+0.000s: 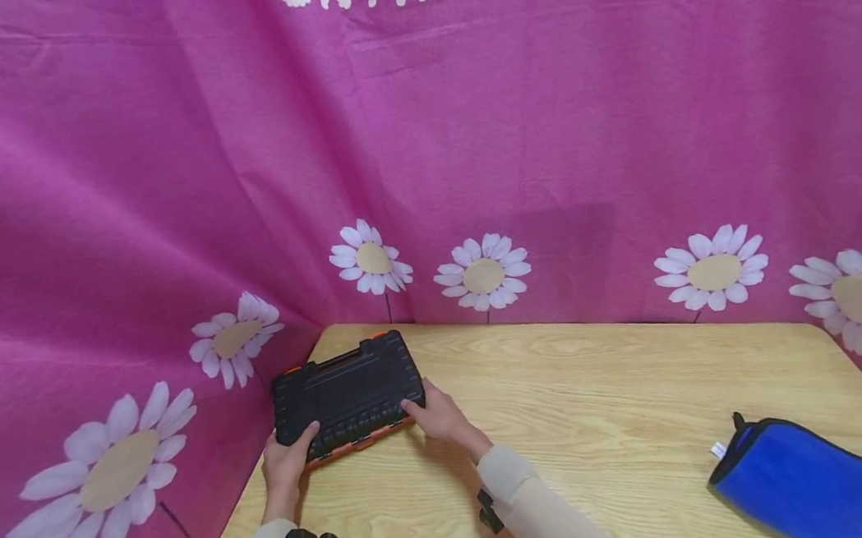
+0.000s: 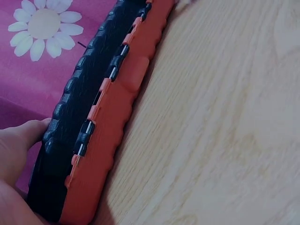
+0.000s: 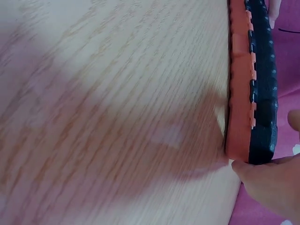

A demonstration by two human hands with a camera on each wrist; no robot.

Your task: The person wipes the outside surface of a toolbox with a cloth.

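A black plastic tool case (image 1: 349, 389) with an orange lower half and a carry handle is at the far left of the table. Its lid faces up, and the hinged side is towards me. My left hand (image 1: 286, 465) grips the near left corner with the thumb over the lid. At the right end my right hand (image 1: 440, 415) holds the case, its thumb also on top. The left wrist view shows the case's orange side (image 2: 101, 154) close to the wood. In the right wrist view, fingers of the right hand (image 3: 269, 183) touch the case's end.
A blue fabric pouch (image 1: 814, 476) with black trim lies at the right of the wooden table (image 1: 573, 408). Purple cloth (image 1: 563, 129) printed with white daisies hangs behind the table and along its left side, close to the case.
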